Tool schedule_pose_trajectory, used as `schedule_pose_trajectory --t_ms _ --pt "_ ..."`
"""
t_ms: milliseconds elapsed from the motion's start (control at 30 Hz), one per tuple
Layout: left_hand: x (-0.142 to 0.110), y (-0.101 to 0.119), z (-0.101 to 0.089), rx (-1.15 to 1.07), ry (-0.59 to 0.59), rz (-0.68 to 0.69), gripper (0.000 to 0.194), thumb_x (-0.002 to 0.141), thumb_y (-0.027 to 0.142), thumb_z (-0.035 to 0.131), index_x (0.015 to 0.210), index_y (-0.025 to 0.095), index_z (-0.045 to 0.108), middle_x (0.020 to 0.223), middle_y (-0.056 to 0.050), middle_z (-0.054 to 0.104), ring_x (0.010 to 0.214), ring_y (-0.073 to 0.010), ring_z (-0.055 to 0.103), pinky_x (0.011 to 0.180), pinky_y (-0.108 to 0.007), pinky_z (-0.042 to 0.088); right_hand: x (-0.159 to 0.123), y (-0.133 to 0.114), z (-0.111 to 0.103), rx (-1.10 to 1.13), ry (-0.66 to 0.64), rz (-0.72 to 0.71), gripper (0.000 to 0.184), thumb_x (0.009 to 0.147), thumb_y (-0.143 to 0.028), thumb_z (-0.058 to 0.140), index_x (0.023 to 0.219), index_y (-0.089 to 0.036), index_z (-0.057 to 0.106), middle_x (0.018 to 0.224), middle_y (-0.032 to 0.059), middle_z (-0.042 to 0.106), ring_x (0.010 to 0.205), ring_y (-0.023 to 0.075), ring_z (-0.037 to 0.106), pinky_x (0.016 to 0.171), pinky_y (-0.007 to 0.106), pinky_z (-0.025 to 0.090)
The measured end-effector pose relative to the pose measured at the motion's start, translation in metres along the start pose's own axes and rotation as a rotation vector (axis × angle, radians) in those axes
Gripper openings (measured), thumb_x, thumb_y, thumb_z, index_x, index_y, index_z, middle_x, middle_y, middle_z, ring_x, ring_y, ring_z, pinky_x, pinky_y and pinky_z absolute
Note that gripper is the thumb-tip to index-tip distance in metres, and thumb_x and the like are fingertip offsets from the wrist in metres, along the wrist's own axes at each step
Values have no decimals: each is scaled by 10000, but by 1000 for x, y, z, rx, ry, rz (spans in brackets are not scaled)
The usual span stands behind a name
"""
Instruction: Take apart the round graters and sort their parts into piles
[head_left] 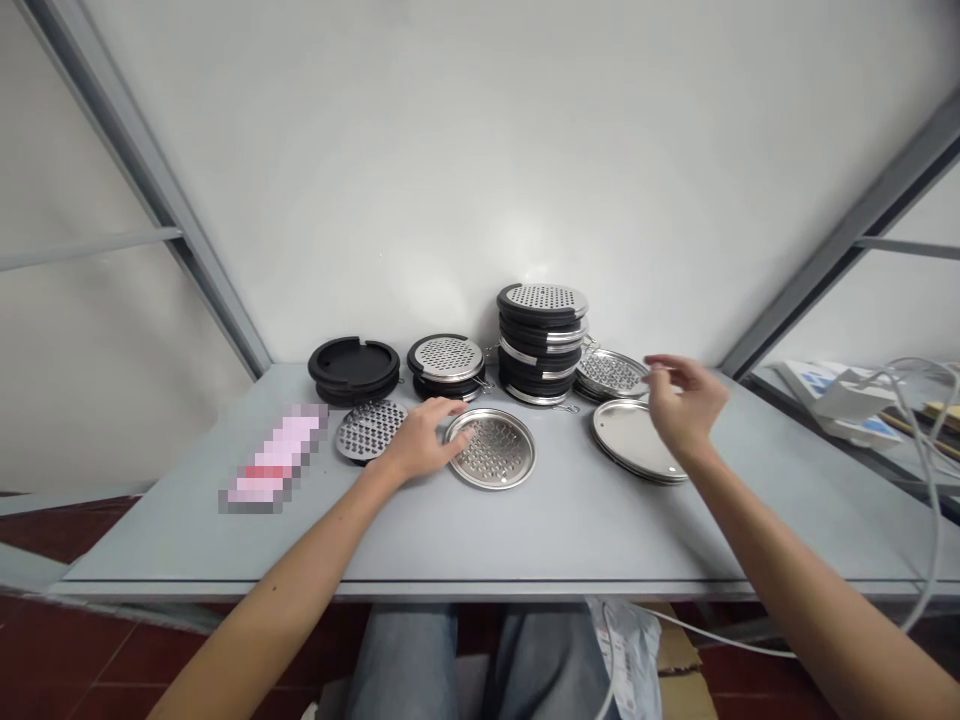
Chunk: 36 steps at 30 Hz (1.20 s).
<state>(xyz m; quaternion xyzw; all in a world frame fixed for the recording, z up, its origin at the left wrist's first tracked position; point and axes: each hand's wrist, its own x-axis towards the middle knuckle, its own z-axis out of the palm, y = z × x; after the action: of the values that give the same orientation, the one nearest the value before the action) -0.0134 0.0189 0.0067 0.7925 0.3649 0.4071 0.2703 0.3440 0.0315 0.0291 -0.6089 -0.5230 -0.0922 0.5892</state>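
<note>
A round metal grater plate (495, 462) with a raised rim lies flat in the middle of the table. My left hand (426, 440) is at its left edge, thumb over the rim and fingers spread apart. My right hand (686, 402) hovers above a short stack of plain round metal lids (634, 435), thumb and forefinger drawn together. Those fingertips are beside the right edge of the round graters (613, 372) piled behind; whether they pinch anything is too small to tell. Left of my left hand rests another round grater (369, 428) with coarse holes.
Along the wall stand black round holders (354, 368), a low stack of graters in black rims (448, 358), and a tall stack (543, 345) with wire loops. A pixelated pink item (277, 460) lies left. Shelf posts flank the table; white cables (934, 500) hang right.
</note>
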Motion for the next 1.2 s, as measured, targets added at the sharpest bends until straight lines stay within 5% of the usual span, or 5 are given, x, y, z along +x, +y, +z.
schedule_pose_trajectory --t_ms 267,433,700,933,1200 --pt "-9 -9 4 183 -337 -43 1065 549 586 790 1442 231 331 1492 -144 305 1381 -400 222 1122 -534 195 -55 -68 59 230 -860 -336 230 823 -220 507 948 -210 700 851 37 734 729 181 670 674 291 523" --pt "-8 -15 5 137 -321 19 1025 588 547 785 1441 221 320 1471 -142 351 1376 -372 264 1128 -499 217 -74 -63 86 260 -924 -463 229 835 -199 511 965 -202 700 960 58 715 893 215 649 830 357 501" --pt "-7 -24 9 35 -324 -85 1147 523 506 828 1473 211 256 1530 -140 249 1404 -390 198 1141 -500 169 -81 -54 80 243 -1009 -538 444 841 -371 592 1241 -178 598 1294 154 563 1211 292 508 1019 479 398" --pt "-8 -23 7 -61 -287 -103 1066 536 481 830 1438 202 335 1521 -131 278 1405 -389 196 1146 -500 153 -78 -51 80 260 -1023 -587 339 836 -342 605 1134 -193 670 1173 132 641 1124 275 566 980 455 428" --pt "-8 -14 6 -44 -272 -55 886 675 454 758 1432 215 365 1496 -116 339 1380 -374 273 1142 -491 176 -73 -49 79 253 -974 -437 256 897 -321 508 980 -207 721 1039 82 700 974 230 635 914 394 468"
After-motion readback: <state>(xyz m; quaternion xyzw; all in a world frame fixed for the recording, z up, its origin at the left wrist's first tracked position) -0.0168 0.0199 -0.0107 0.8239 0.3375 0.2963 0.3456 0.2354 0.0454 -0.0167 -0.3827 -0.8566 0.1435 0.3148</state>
